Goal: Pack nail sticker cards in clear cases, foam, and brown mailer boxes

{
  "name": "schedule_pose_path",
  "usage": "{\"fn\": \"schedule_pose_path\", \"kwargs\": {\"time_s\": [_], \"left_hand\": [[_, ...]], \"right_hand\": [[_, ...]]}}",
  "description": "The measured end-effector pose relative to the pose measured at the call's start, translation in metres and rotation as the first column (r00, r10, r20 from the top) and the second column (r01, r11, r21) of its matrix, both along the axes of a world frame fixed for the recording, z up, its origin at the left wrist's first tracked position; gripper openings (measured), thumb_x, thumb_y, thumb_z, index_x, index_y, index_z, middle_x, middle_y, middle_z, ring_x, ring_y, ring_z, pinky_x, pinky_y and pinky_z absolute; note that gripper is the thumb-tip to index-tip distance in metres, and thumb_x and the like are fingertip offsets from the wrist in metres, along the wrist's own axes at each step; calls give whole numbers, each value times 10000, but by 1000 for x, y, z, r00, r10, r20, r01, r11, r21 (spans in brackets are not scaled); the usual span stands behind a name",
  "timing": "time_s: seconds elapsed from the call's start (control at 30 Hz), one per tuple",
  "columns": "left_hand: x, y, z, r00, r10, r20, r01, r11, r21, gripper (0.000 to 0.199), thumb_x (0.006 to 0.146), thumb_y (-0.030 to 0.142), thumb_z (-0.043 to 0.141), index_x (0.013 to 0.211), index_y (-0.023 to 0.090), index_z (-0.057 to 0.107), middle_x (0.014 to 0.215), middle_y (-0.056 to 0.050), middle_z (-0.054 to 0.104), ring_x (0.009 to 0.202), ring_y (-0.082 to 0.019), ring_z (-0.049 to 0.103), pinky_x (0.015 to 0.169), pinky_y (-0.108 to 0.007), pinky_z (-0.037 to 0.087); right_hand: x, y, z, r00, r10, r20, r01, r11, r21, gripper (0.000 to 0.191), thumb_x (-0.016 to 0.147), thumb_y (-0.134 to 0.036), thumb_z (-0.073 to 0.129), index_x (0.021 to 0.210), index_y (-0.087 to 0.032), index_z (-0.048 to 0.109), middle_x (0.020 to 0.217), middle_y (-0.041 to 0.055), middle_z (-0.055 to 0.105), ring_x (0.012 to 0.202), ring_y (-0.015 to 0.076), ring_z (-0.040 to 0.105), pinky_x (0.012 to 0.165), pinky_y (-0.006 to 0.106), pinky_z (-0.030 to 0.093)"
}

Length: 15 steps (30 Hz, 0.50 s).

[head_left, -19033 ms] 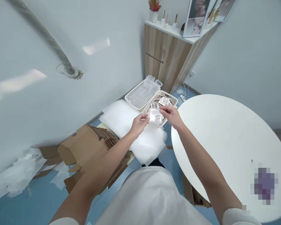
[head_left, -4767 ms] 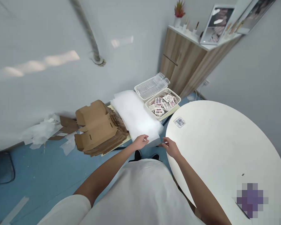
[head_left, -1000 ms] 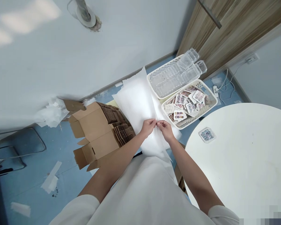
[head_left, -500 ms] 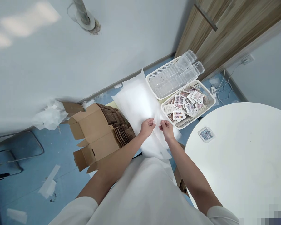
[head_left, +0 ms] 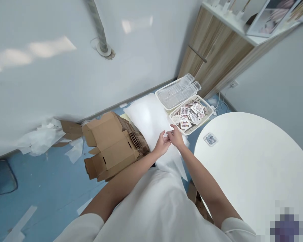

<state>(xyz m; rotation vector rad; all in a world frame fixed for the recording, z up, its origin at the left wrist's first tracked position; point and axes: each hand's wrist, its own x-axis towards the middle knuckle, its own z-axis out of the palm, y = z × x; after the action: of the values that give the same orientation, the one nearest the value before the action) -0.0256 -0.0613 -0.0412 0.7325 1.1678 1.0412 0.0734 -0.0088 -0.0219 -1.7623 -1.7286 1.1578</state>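
White sheets (head_left: 146,109) lie in a loose stack in front of me, and both hands are over them. My left hand (head_left: 162,144) has its thumb and fingers apart, with nothing visible in it. My right hand (head_left: 175,137) meets the left one at the fingertips, its index finger stretched out and the others bent; nothing shows in it. Just beyond the right hand, a white basket (head_left: 209,118) holds many printed cards with small colored pieces. Behind it another white basket (head_left: 159,97) contains clear plastic boxes.
Flattened brown cartons (head_left: 111,144) are stacked left of the sheets. A round white table (head_left: 252,161) stands at the right, bearing a small clear pack (head_left: 210,138). Crumpled white paper (head_left: 41,137) lies by the wall. A wooden cabinet (head_left: 217,47) stands behind the baskets.
The view has shifted, showing more of the cabinet top. My hands have come together; the left fingers, pinched before, have spread, and the right fingers have loosened.
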Motion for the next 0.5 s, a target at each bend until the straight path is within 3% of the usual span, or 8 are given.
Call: {"fn": "schedule_pose_path", "kwargs": {"time_s": [0.1, 0.23, 0.37, 0.5], "left_hand": [[1, -19, 5, 995, -33, -93, 36, 999, 28, 682, 683, 88, 544, 1288, 183, 246, 1092, -127, 573, 948, -165, 574, 822, -338, 429], [0, -39, 5, 919, -33, -393, 37, 999, 4, 567, 703, 203, 565, 1229, 179, 355, 1181, -134, 490, 1036, -206, 512, 855, -356, 404], [11, -52, 5, 784, -187, -591, 141, 982, -124, 586, 701, 301, 572, 1230, 154, 368, 1319, -148, 338, 1234, -261, 325, 1005, -360, 267], [33, -57, 8, 710, -373, -597, 275, 928, -252, 690, 681, 381, 580, 1274, 158, 308, 1396, -141, 209, 1299, -276, 205, 1044, -352, 210]], "right_hand": [[15, -12, 10, 994, 7, 108, -20, 993, 114, 356, 791, -189, 401, 1145, -198, 441, 819, 31, 654, 582, 142, 602, 669, 306, 458], [45, -42, 28, 953, 89, 288, -170, 948, 270, 486, 782, -114, 366, 1258, -208, 336, 1011, 58, 621, 648, 148, 601, 679, 301, 457], [79, -70, 49, 810, 207, 549, -399, 880, 257, 551, 734, -3, 310, 1228, -227, 407, 1157, 63, 542, 794, 164, 591, 643, 268, 451], [115, -93, 64, 690, 159, 706, -442, 865, 237, 609, 676, 69, 294, 1175, -224, 484, 1145, 61, 551, 813, 174, 589, 625, 271, 443]]}}
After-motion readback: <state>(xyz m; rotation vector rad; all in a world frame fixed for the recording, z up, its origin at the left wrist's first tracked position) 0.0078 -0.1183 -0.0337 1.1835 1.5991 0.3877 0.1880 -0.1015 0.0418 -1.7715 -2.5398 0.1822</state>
